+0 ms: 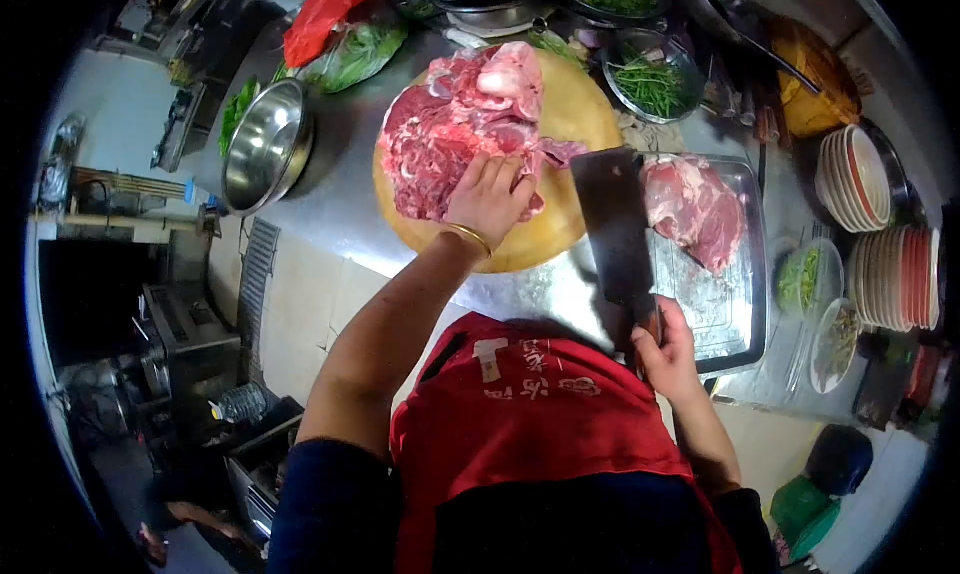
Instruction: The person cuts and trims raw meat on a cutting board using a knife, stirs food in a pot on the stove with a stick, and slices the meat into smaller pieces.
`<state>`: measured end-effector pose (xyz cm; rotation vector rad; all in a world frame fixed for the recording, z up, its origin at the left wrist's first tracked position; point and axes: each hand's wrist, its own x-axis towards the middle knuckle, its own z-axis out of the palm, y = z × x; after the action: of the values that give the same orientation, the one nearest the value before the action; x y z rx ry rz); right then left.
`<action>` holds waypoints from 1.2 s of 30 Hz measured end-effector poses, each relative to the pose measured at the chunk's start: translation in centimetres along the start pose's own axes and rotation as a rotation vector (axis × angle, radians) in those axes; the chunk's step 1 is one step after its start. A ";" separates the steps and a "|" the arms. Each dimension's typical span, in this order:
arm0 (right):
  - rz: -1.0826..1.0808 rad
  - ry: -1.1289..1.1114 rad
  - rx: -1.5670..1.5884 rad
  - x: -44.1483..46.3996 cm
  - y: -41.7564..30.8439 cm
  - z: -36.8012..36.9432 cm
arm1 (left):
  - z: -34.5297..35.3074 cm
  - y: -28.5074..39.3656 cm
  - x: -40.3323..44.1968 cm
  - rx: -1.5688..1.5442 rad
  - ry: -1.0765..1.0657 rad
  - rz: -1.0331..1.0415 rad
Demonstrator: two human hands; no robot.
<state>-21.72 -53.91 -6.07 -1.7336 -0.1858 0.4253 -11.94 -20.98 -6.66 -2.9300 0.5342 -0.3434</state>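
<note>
A large piece of raw meat [440,134] lies on a round yellowish chopping board [590,114]. My left hand [492,196] rests on the lower right part of the meat, its fingers extended over the surface. To the right, my right hand [668,349] is wrapped round the handle of a wide cleaver [615,219]. The dark blade points away from me, between the board and a metal tray [725,319], apart from the large meat. Another piece of raw meat [695,206] lies in that tray, just right of the blade.
An empty steel bowl [268,146] stands left of the board. Behind are a red bag [325,19], bagged greens [355,59] and a bowl of cut green vegetables [650,82]. Stacked plates [890,279] stand right. At the lower left, another person's arm [205,519] shows.
</note>
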 end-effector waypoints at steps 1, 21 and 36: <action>-0.042 0.052 0.020 -0.5 0.2 0.3 | -0.4 -0.5 -0.2 0.046 0.126 0.056; -0.502 0.358 0.002 16.5 -2.4 8.2 | -8.6 -18.4 9.1 -0.887 -0.056 -0.363; -0.122 -0.041 0.387 17.6 -2.9 6.0 | -8.2 -15.6 7.2 -0.242 0.037 -0.389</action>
<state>-7.51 -41.64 -7.29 -1.3276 -0.2221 0.3795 -2.24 -9.97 5.52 -3.2619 0.0002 -0.4006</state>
